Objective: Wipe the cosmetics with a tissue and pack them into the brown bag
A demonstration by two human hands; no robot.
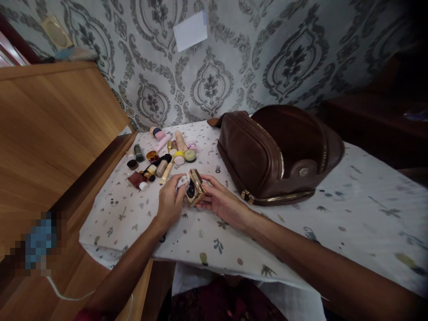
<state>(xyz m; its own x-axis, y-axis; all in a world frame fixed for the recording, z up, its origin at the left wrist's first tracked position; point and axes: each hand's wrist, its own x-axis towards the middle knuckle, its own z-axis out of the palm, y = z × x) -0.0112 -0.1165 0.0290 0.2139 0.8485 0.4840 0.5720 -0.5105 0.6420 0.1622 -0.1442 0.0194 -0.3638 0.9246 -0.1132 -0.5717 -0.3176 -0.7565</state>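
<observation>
In front of me, my right hand (222, 198) holds a small gold box-like cosmetic case (199, 178) by its right side, thumb and fingers closed on it. A dark round part shows on the side of the case turned to the left. My left hand (170, 200) pinches a crumpled white wipe or tissue (183, 180) against the left of the case. Just beyond my left hand lie a cream tube (166, 173), a yellow-rimmed jar (179, 157) and a pale green-lidded jar (190, 155).
A brown leather toiletry bag (249, 154) with gold zippers lies unzipped at the right. More cosmetics, including a dark red bottle (136, 179) and a dark green bottle (138, 153), lie left on the patterned cloth (230, 249). A wooden panel (56, 116) rises at the left.
</observation>
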